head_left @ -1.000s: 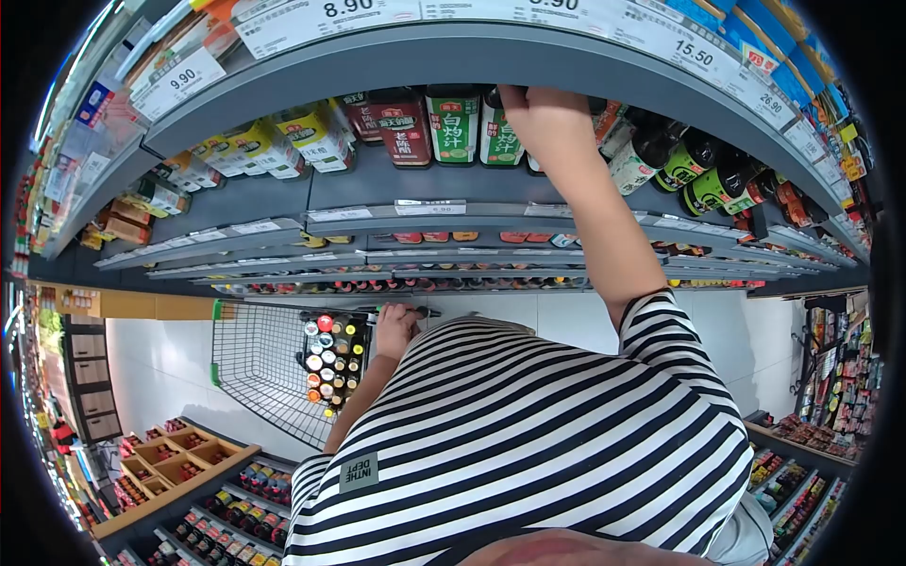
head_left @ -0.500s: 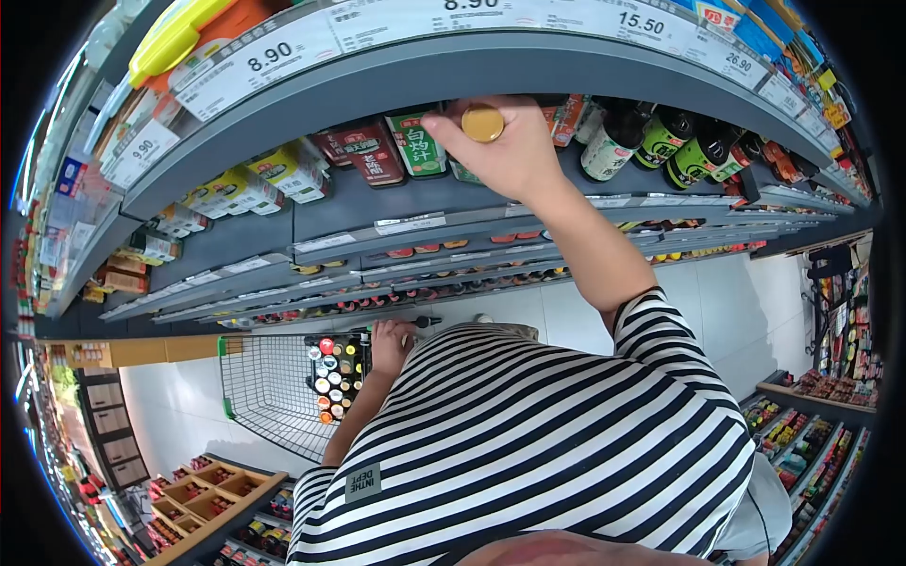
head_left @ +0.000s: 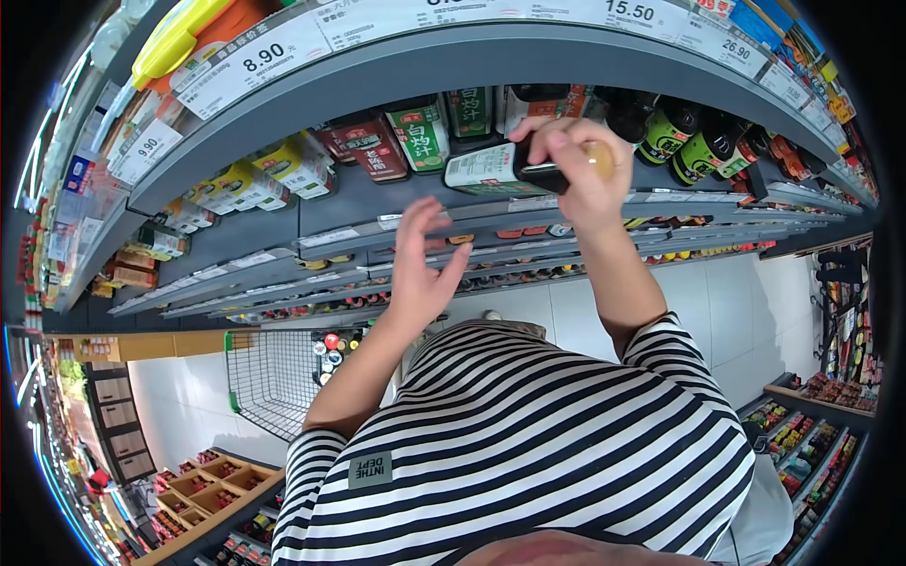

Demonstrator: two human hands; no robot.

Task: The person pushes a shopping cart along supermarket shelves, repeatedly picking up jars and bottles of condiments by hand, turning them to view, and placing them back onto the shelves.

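Observation:
My right hand (head_left: 587,170) is wrapped round the neck of a dark sauce bottle (head_left: 491,170) with a gold cap and a white and green label. The bottle lies tilted nearly on its side at the shelf's front edge, its base pointing left. My left hand (head_left: 427,259) is raised in front of the shelf edge, fingers apart and holding nothing, a little below and left of the bottle's base. Behind the bottle stand a green-labelled bottle (head_left: 417,134), another green one (head_left: 470,111) and a red-labelled bottle (head_left: 377,149).
An overhanging upper shelf (head_left: 453,71) with price tags runs above my hands. Yellow-topped boxes (head_left: 307,165) stand to the left, green-labelled bottles (head_left: 700,156) to the right. A wire shopping cart (head_left: 269,377) holding capped bottles stands at lower left.
My right hand has drawn the bottle forward and right out of the row and tipped it over. My left hand has left the cart and risen toward the shelf, fingers spread.

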